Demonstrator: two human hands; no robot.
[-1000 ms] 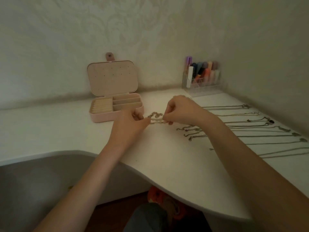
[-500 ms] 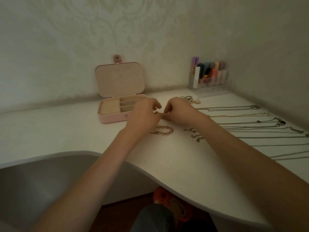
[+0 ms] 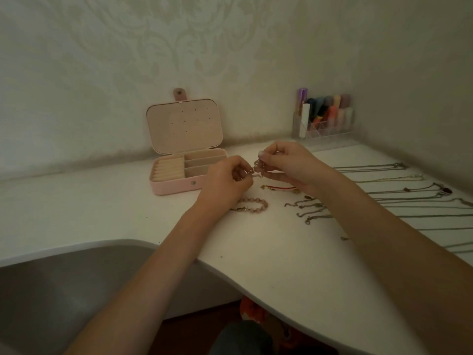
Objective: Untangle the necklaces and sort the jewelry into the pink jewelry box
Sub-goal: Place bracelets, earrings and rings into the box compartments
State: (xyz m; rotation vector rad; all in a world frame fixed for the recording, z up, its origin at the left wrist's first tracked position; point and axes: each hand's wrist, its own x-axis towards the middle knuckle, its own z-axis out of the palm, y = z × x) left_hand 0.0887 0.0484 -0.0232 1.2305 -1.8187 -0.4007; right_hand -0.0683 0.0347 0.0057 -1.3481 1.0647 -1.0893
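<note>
Jewelry, a small chain piece (image 3: 256, 168), is hanging just right of the pink jewelry box (image 3: 179, 184); left hand (image 3: 226, 181) and right hand (image 3: 288, 163) are both pinching it; beaded bracelet (image 3: 253, 204) is lying nearer, right of the box.

Head-worn view looks forward and down, close over the desk (image 3: 268, 252).

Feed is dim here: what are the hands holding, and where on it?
A small chain piece, pinched at its ends: left hand on one, right hand on the other.
</note>
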